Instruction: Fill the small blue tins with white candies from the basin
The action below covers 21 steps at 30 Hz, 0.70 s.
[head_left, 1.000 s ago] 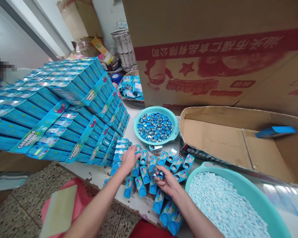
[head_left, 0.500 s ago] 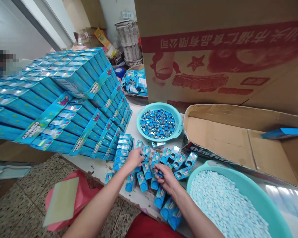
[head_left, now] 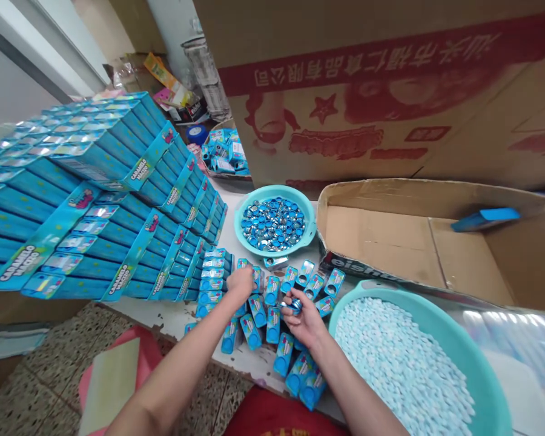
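Worn white table (head_left: 231,233) is carrying blue boxes (head_left: 273,324); right hand (head_left: 307,324) is cradling round caps (head_left: 294,305); left hand (head_left: 240,284), grip unclear, is seemingly pressing among them, needing straight force.

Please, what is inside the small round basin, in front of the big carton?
The round basin holds a heap of small caps, some blue, some silvery. Whatever lies under the top ones is covered.
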Available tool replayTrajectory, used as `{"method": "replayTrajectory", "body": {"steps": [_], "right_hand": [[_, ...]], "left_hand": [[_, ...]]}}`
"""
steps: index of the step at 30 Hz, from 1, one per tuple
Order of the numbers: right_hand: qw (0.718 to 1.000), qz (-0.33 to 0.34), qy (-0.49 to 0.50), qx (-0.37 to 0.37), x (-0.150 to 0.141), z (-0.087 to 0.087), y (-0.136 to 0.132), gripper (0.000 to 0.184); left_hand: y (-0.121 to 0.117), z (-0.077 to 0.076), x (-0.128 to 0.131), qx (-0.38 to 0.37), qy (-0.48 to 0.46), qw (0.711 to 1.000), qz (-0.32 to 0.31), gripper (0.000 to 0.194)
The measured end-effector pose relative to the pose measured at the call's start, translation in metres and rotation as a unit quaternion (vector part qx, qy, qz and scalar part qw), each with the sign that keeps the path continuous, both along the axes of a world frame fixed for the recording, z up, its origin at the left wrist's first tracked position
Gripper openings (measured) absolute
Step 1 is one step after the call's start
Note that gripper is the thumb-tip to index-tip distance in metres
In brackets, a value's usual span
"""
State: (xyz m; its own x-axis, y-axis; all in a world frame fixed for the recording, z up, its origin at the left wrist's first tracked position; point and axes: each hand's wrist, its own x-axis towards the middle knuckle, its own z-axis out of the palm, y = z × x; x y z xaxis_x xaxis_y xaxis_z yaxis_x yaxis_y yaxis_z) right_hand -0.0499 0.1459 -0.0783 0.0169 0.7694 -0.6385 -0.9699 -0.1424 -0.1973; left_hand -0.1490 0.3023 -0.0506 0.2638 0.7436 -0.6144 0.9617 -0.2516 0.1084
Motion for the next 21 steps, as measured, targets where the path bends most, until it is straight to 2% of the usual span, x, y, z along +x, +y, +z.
{"method": "replayTrajectory", "body": {"steps": [2,4,5,7,8,9,10,13,16,18,19,21], "right_hand": [[1.0,-0.016,0.016,0.017,0.006,0.001,0.0,0.033],[0.999,-0.024,0.018,0.03,0.009,0.001,0.001,0.03],[0.999,-0.025,0.013,0.034,0.01,0.001,0.001,0.028],[0.999,-0.022,-0.006,0.037,0.008,0.0,0.001,0.026],[0.999,-0.017,-0.022,0.036,0.006,-0.001,0.002,0.025],[0.998,-0.012,-0.042,0.034,0.003,-0.002,0.001,0.025],[0.997,-0.005,-0.067,0.031,-0.001,-0.003,0.001,0.026],[0.986,0.015,-0.165,0.015,-0.011,-0.007,-0.001,0.032],[0.954,0.043,-0.298,-0.008,-0.014,-0.009,0.0,0.039],[0.911,0.081,-0.404,-0.024,-0.007,-0.01,0.006,0.039],[0.88,0.107,-0.461,-0.029,-0.002,-0.01,0.012,0.036],[0.802,0.17,-0.571,-0.037,0.012,-0.01,0.027,0.027]], "left_hand": [[-0.016,0.006,-0.005,0.026,-0.056,0.998,-0.007,0.031],[-0.039,0.007,-0.008,-0.023,-0.21,0.977,0.03,0.029],[-0.05,0.005,-0.009,-0.083,-0.307,0.946,0.064,0.032],[-0.071,0.0,-0.009,-0.215,-0.463,0.846,0.151,0.04],[-0.079,-0.003,-0.009,-0.262,-0.499,0.803,0.191,0.042],[-0.083,-0.006,-0.009,-0.29,-0.515,0.774,0.225,0.042],[-0.086,-0.008,-0.009,-0.304,-0.516,0.76,0.253,0.04],[-0.084,-0.012,-0.01,-0.315,-0.487,0.754,0.31,0.037],[-0.077,-0.013,-0.009,-0.293,-0.479,0.746,0.357,0.034],[-0.073,-0.014,-0.009,-0.269,-0.484,0.741,0.379,0.032],[-0.071,-0.015,-0.009,-0.256,-0.486,0.741,0.386,0.031],[-0.065,-0.016,-0.013,-0.23,-0.487,0.746,0.392,0.029]]}}
